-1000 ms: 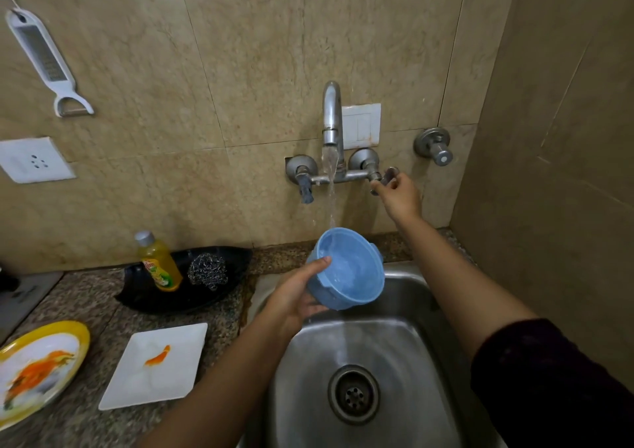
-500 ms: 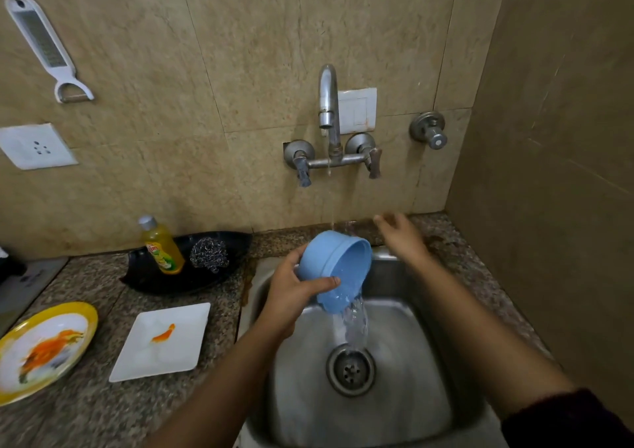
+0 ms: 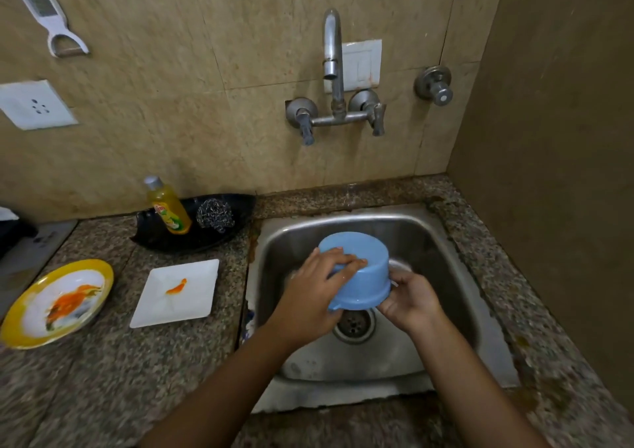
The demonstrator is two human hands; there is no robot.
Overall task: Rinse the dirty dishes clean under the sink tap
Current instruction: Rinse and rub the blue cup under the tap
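Over steel sink (image 3: 343, 219), above drain (image 3: 355, 324): blue bowl (image 3: 363, 259) held upturned, base up and toward wall, mouth tipped down toward person. Left hand (image 3: 308, 296) grips bowl's side, fingers curled over wall; right hand (image 3: 411, 300) grips rim at right. On counter (image 3: 103, 379) at left: black tray (image 3: 240, 204) holding yellow soap bottle (image 3: 169, 211), upright, and steel scrubber (image 3: 215, 215); round plate (image 3: 103, 276) and square plate (image 3: 192, 296), both smeared orange.
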